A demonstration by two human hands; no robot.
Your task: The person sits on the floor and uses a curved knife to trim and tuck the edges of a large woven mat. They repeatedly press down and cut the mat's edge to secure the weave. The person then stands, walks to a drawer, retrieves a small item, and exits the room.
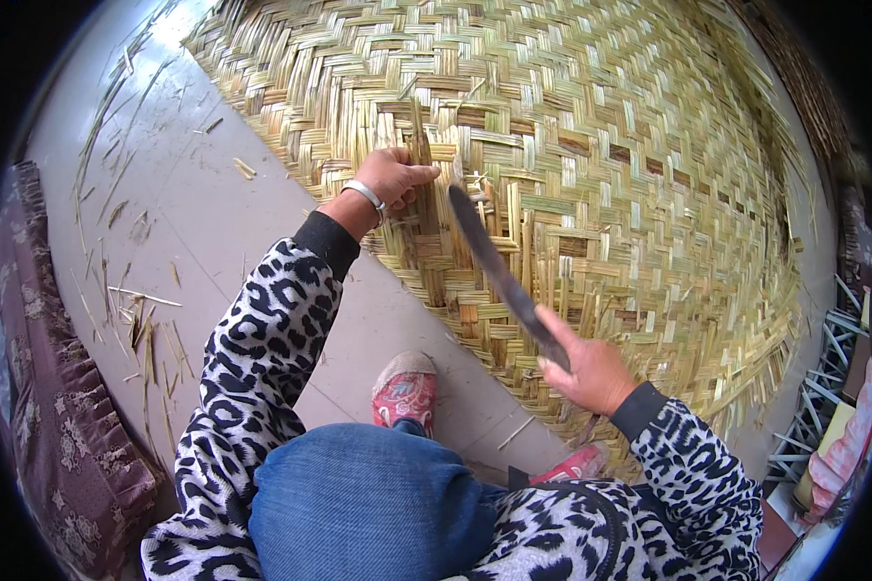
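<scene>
At frame centre, the left hand (pixel 394 177) pinches an upright strip (pixel 420 136) of the woven bamboo mat (pixel 630 145) filling the upper right. The right hand (pixel 591 373), lower right, is clamped on a dark knife (pixel 489 259) angled toward that strip.

Pale grey smooth floor (pixel 213 242) occupies the left and centre of the frame. Loose thin bamboo slivers and shavings (pixel 145 329) lie scattered on it at centre left. A dark maroon floral-patterned fabric (pixel 48 407) runs along the left edge. A white metal lattice frame (pixel 824 387) stands at the right edge.
</scene>
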